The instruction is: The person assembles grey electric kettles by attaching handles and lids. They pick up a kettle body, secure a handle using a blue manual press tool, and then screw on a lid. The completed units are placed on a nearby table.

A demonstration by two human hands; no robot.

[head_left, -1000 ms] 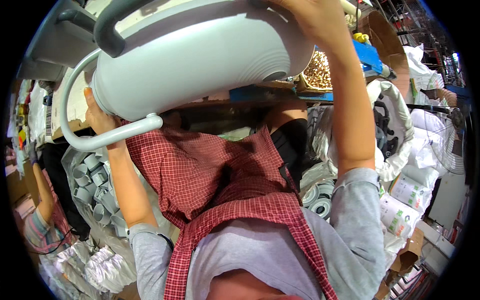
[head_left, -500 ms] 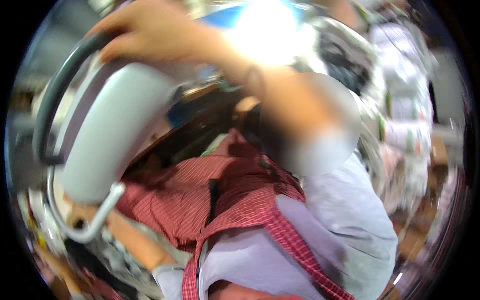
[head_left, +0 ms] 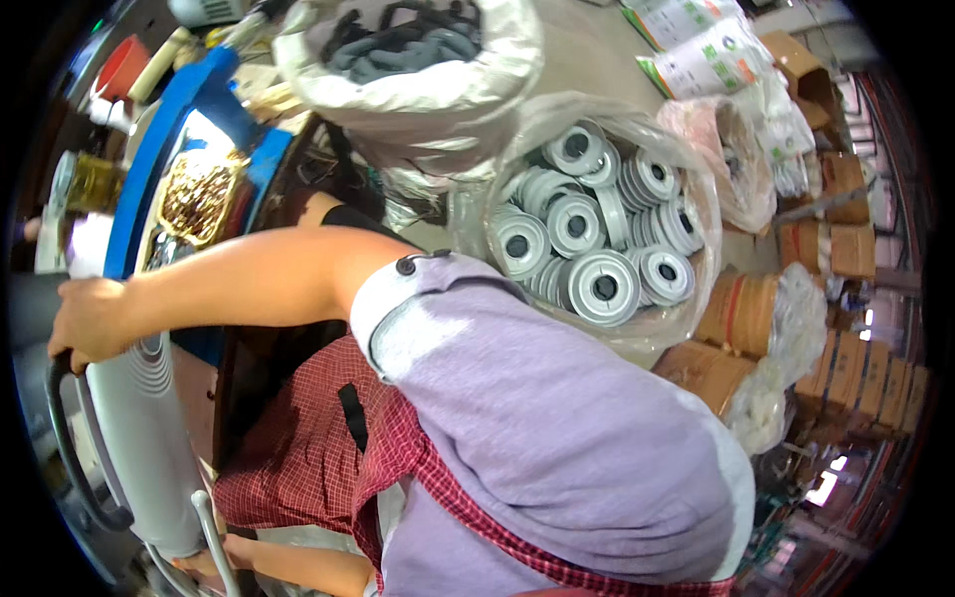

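A pale grey cylindrical vessel point(head_left: 149, 453) with a ribbed end and a dark grey curved handle point(head_left: 75, 453) stands at the left, at the table's edge. My right hand point(head_left: 95, 323) reaches across and is closed on the upper end of this handle, beside the ribs. A thin light grey curved bar point(head_left: 211, 537) sticks out at the vessel's lower end. Behind that bar my left hand point(head_left: 209, 565) is closed against the vessel's lower end, its fingers partly hidden.
A blue frame point(head_left: 149, 189) with a tray of brass-coloured small parts point(head_left: 199, 204) lies beyond my right forearm. A white sack point(head_left: 428, 119) of dark grey handles and a clear bag point(head_left: 696, 199) of round grey lids point(head_left: 602, 287) stand ahead. Cardboard boxes point(head_left: 741, 313) are stacked at right.
My view has turned, bringing the sack, the lids and the tray into sight. The vessel appears lower and further left, more upright, with both my hands still on it.
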